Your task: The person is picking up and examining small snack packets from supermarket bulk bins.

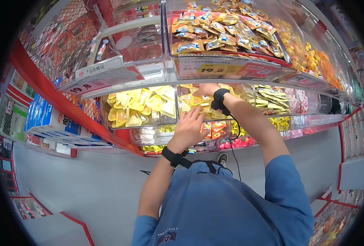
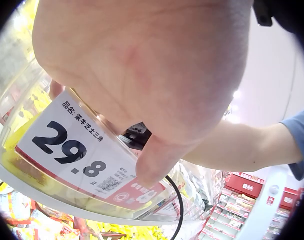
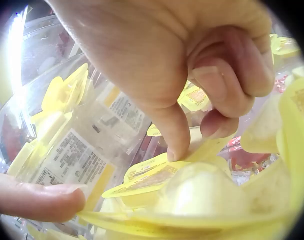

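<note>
Right hand (image 1: 207, 89) is inside the clear bin (image 2: 37, 176); left hand (image 1: 189, 128) lies over the bin's front wall, fingers loosely extended. Price label (image 2: 74, 155), 29.8, on bin's front. Yellow triangular packs (image 1: 189, 99) inside bin; right thumb and curled fingers pinch one pack (image 3: 154, 178) there.

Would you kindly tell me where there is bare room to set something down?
The grey floor has bare patches: one between the person's left arm and the red-edged unit at lower left, another between the right sleeve and the right-hand rack. It is crowded around the yellow packs, with the right hand among them and the left hand nearer the person.
</note>
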